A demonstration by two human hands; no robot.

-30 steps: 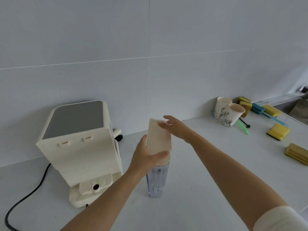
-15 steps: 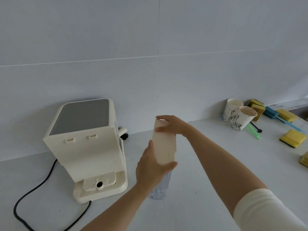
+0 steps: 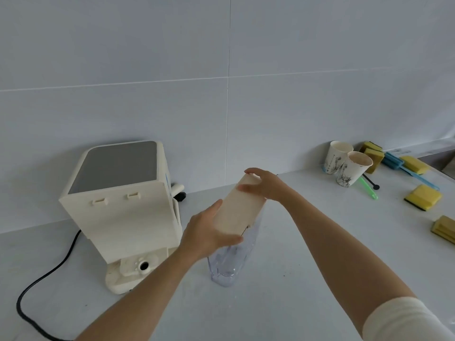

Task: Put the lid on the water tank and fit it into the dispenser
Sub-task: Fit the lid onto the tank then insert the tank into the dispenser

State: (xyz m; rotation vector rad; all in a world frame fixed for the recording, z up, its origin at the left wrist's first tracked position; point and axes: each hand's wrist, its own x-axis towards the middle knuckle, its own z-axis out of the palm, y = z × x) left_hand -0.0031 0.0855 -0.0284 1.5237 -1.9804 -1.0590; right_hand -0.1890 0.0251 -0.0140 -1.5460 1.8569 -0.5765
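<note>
White table, tiled wall: left hand and right hand grip the lid onto the tank, fingers wrapped around it. Seating looks unfinished; dispenser stands empty.

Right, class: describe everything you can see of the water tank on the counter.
The water tank is a tall, narrow container of clear, colourless plastic, apparently empty. It stands on the white counter just right of the cream dispenser, leaning slightly. A cream lid covers its top, with a small gap at the lower edge, so it may not be fully seated. The left hand grips the near end, the right hand the far end.
</note>
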